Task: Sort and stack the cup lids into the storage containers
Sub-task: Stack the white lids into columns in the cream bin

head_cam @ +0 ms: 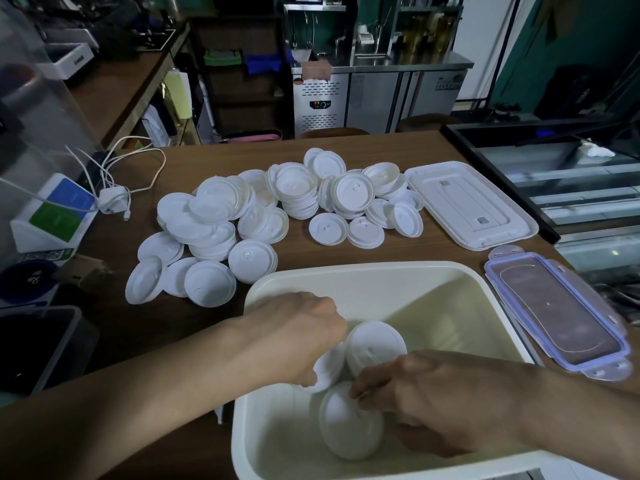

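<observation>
Cup lids [375,344] sit inside the cream storage container [363,271] at the near edge of the table [398,252], and both hands reach down into it. The left hand [294,337] comes over the container's left wall, fingers curled down around a tilted lid [327,370] and gripping its rim. The right hand [433,400] comes in from the right, fingers curled and pinching what seems to be the top rim of a lower stack [349,427] close to the container's near wall. Its fingertips are partly hidden. A loose pile [242,216] of white lids spreads across the middle of the table toward its left edge. A white container lid [471,206] lies flat toward the far right corner. A clear lid [557,317] with a purple rim lies at the right edge, just beside the container. A white charger [112,199] with its cable lies near the far left edge.
</observation>
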